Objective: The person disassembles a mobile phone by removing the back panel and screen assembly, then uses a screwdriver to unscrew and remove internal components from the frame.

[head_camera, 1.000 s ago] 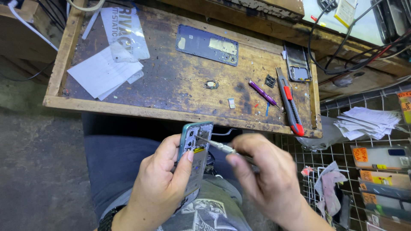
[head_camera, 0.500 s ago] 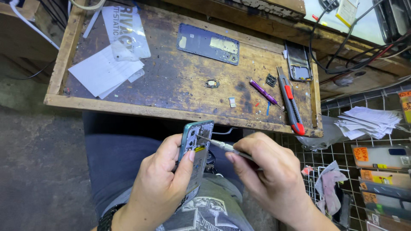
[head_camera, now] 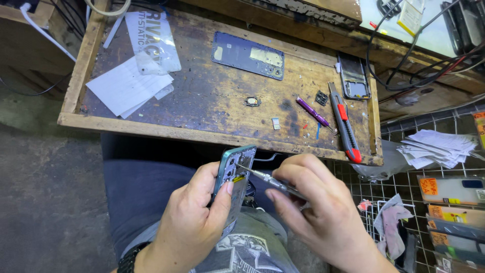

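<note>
Your left hand (head_camera: 194, 222) grasps an opened phone (head_camera: 233, 178) over your lap, below the near edge of the wooden bench (head_camera: 202, 134). The thumb lies along the phone's right side and the fingers wrap behind it. The phone's long axis runs nearly upright in the view, tilted slightly: its upper end points away from you toward the bench and a little right, and its lower end sinks into your palm. The open interior, with exposed parts and a small yellow patch, faces right toward your other hand.

Your right hand (head_camera: 316, 212) is clenched around a thin screwdriver (head_camera: 268, 179). The tool's long axis lies nearly level, sloping up to the left; its tip points left and meets the phone's interior in its upper half.

On the bench, well apart from both hands:
- a dark blue back cover (head_camera: 247, 54), lying flat with its long axis running left to right;
- a bare phone frame (head_camera: 353, 77) near the right rim, long axis pointing away from you;
- a red and grey utility knife (head_camera: 344, 121) and, just beside it, a purple tool (head_camera: 313, 111), both lying slantwise;
- white paper sheets (head_camera: 124, 86) and a clear plastic sleeve (head_camera: 151, 43) at the left;
- a small ring-shaped part (head_camera: 252, 101) near the middle.

Right of the bench a wire rack (head_camera: 404, 202) holds a stack of papers (head_camera: 434, 149).
</note>
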